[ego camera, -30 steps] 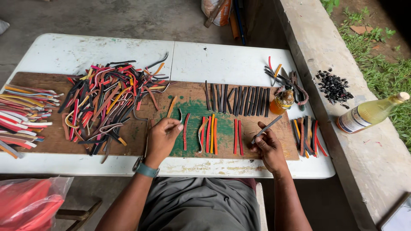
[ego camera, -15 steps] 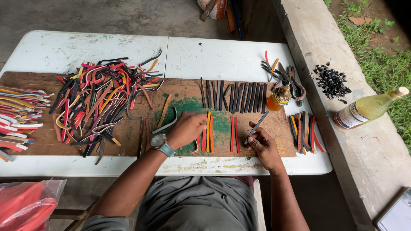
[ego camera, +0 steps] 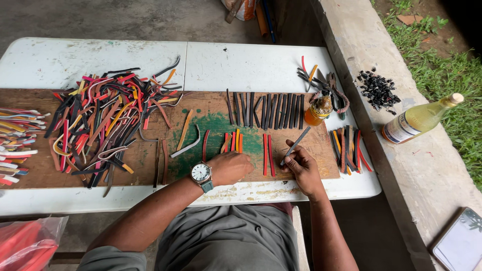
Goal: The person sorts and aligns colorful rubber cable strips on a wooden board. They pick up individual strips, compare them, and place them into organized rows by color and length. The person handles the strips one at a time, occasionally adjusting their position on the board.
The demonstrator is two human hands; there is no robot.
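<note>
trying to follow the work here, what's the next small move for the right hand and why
Probably bring the grey stick in the right hand down onto the red strips beside it. The tip hangs just right of them, while the left hand rests on the board by the orange strips, seemingly steadying that row.

torso: grey shirt, short sleeves | left wrist: round white-faced watch (ego camera: 201,172), teal strap | forearms bare

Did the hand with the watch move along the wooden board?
Yes. The left hand slid rightward along the wooden board, from the board's bare part toward the red strips.
</note>
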